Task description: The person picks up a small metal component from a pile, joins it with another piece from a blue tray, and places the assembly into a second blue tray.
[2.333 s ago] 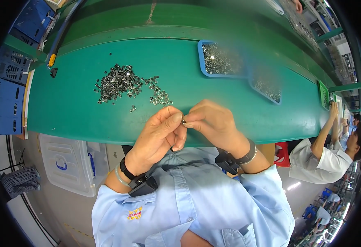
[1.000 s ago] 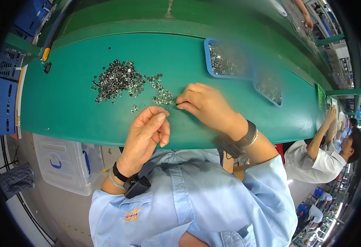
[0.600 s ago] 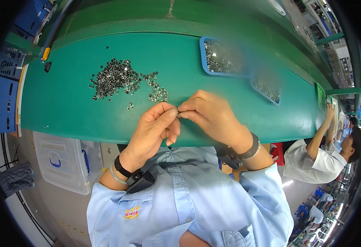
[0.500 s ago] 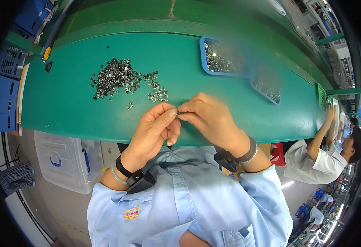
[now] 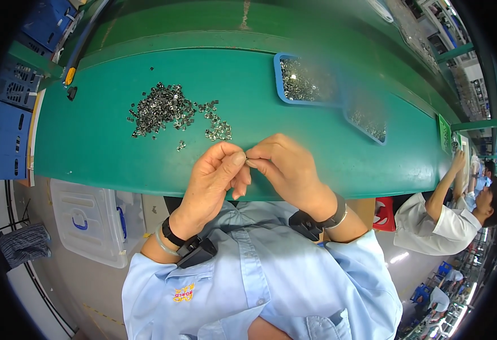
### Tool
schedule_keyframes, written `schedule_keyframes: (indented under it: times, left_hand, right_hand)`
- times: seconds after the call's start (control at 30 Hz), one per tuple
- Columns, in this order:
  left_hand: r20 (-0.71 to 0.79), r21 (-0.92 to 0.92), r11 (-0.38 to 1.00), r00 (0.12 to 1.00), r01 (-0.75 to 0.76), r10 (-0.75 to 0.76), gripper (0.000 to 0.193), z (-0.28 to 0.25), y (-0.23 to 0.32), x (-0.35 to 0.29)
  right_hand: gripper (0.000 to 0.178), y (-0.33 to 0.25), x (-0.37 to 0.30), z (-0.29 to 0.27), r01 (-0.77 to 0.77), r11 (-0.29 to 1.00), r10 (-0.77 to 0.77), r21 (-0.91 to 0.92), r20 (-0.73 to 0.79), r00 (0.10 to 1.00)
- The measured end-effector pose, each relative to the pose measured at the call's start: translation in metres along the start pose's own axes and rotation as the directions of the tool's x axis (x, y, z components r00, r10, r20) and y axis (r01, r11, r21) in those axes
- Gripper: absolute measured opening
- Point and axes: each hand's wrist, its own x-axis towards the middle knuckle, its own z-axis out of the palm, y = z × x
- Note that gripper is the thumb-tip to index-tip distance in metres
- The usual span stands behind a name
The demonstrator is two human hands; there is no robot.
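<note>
Over the near edge of the green tabletop, my left hand and my right hand meet fingertip to fingertip. Both are closed in a pinch around one small dark metal piece, mostly covered by the fingers. Beyond my left hand lies a heap of small black and silver metal parts. A looser group of shiny silver parts spreads from its right side toward my fingers. A couple of silver pieces lie apart, nearer to me.
Two blue trays, one at the back and one farther right, hold small metal parts, partly blurred. A yellow-handled tool lies at the far left. A lidded clear plastic box stands below the table's left side. Another person works at the right.
My hands stay pinched together at nearly the same spot, and the small piece is now more covered by the fingertips. The whole view has shifted slightly.
</note>
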Motion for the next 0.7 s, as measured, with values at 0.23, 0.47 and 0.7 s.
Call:
schedule_keyframes:
  times: [0.23, 0.47, 0.7]
  left_hand:
    - [0.033, -0.026, 0.999, 0.999, -0.022, 0.022, 0.017, -0.004, -0.004, 0.002]
    - [0.091, -0.141, 0.99, 0.996, -0.005, 0.018, 0.015, -0.011, -0.011, 0.006]
    - [0.033, 0.027, 0.999, 0.999, -0.033, 0.033, 0.014, -0.008, 0.001, 0.006]
  right_hand:
    - [0.015, -0.002, -0.003, 0.004, -0.025, 0.999, 0.026, 0.039, -0.027, 0.999]
    - [0.015, -0.006, -0.005, 0.008, -0.105, 0.987, 0.113, 0.122, -0.059, 0.992]
    - [0.014, 0.002, -0.002, 0.006, -0.037, 0.999, 0.038, 0.033, -0.023, 0.999]
